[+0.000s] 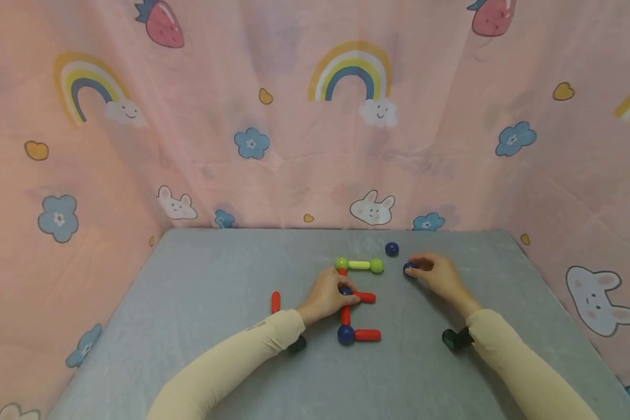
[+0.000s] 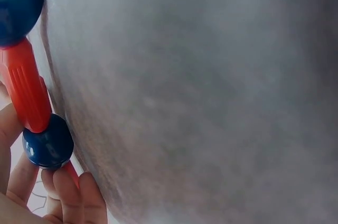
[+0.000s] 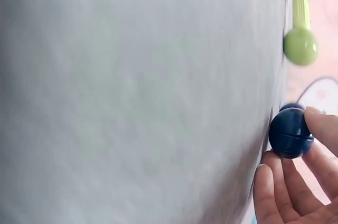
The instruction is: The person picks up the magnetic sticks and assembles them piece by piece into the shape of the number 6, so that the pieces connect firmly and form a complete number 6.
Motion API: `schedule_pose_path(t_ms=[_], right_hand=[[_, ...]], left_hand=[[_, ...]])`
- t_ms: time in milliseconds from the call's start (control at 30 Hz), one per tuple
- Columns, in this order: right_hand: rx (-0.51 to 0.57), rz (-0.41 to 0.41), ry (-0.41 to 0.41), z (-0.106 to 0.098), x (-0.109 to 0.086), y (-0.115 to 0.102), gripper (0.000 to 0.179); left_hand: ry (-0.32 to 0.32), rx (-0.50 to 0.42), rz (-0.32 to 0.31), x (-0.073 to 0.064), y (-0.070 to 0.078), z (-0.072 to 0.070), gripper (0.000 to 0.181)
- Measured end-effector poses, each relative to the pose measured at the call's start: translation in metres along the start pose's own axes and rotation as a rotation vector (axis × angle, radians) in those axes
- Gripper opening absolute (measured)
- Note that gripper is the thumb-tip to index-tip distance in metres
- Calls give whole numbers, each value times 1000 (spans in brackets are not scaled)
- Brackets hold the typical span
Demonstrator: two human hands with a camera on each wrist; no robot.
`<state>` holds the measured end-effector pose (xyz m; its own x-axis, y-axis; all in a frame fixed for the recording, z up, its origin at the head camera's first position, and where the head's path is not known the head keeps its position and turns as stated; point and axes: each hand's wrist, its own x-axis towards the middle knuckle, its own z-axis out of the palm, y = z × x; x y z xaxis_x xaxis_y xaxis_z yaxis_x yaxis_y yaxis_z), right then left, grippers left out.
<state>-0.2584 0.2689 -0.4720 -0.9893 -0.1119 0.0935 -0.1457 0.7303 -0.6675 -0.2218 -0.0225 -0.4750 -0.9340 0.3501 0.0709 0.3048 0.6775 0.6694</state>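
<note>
L hand grips the middle blue ball of the red-stick frame, part-hiding it. R hand pinches a loose blue ball, w/ a 2nd ball just behind, right of the green bar. L sleeve covers pt. of a separate red stick.

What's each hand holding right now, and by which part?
Right hand: a loose blue ball, pinched by its sides. Left hand: the joined red sticks, gripped around the middle blue ball; exact contact partly hidden.

On the table, a rod lies left of joined rods, a ball right and behind.
</note>
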Motion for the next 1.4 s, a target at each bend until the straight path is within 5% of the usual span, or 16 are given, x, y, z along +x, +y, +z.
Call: schedule_pose_path(t_ms=[900, 1400], right_hand=[[79, 0, -94, 42, -35, -37, 32], [135, 24, -96, 43, -41, -48, 33]], left_hand=[[14, 48, -10, -1, 0, 1, 17], [11, 60, -11, 1, 4, 0, 19]])
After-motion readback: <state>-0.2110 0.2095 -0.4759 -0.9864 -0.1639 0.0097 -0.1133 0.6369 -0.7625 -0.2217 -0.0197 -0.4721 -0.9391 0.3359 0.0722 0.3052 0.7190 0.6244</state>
